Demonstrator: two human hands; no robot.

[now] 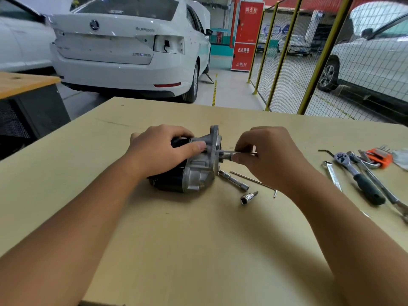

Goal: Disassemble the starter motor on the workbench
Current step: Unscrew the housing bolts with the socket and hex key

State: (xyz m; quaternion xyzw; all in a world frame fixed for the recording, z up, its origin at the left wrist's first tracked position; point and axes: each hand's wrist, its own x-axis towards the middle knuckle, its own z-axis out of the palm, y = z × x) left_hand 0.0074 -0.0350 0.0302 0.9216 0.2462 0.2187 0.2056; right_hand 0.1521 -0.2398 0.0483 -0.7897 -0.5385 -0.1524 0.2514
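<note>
The starter motor (194, 173) lies on its side on the workbench (198, 239), black body to the left, silver aluminium nose housing to the right. My left hand (161, 149) grips the top of the motor, thumb pressed on the housing. My right hand (265, 155) pinches a thin metal tool (229, 153) whose tip points into the housing's flange face. Its handle end is hidden in my fingers.
A socket extension (234, 180), a thin L-shaped rod (254, 181) and a loose socket bit (248, 198) lie just right of the motor. Farther right lie a ratchet (357, 177), wrenches (333, 175) and an orange hex key set (378, 159). Cars and a mesh fence stand beyond the bench.
</note>
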